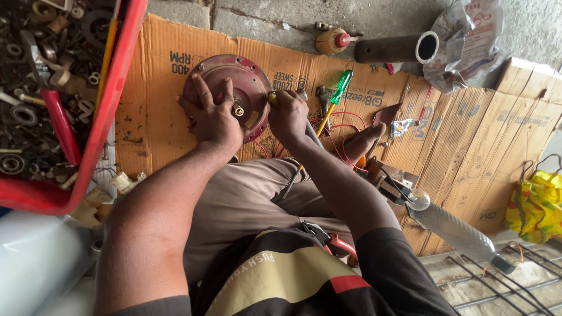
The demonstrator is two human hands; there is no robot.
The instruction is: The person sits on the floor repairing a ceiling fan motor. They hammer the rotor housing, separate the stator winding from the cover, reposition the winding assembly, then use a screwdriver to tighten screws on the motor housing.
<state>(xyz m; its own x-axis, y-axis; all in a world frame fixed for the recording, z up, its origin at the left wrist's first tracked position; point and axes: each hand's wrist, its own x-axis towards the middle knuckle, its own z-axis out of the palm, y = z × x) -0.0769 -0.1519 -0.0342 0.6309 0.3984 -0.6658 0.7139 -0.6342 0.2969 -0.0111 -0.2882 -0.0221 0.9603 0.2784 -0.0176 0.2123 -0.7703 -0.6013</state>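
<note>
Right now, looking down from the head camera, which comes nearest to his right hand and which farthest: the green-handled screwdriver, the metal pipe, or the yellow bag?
1. Green-handled screwdriver: just beside the right hand, on the cardboard.
2. Metal pipe: farther up, on the concrete.
3. Yellow bag: farthest, at the frame's right edge.

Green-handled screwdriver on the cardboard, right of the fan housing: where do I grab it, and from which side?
Take the green-handled screwdriver by its translucent green handle, the thick upper end pointing away from the person. Probably best to come from above and the right: the right hand, red wires and a foot crowd its yellow shaft lower down.
</note>
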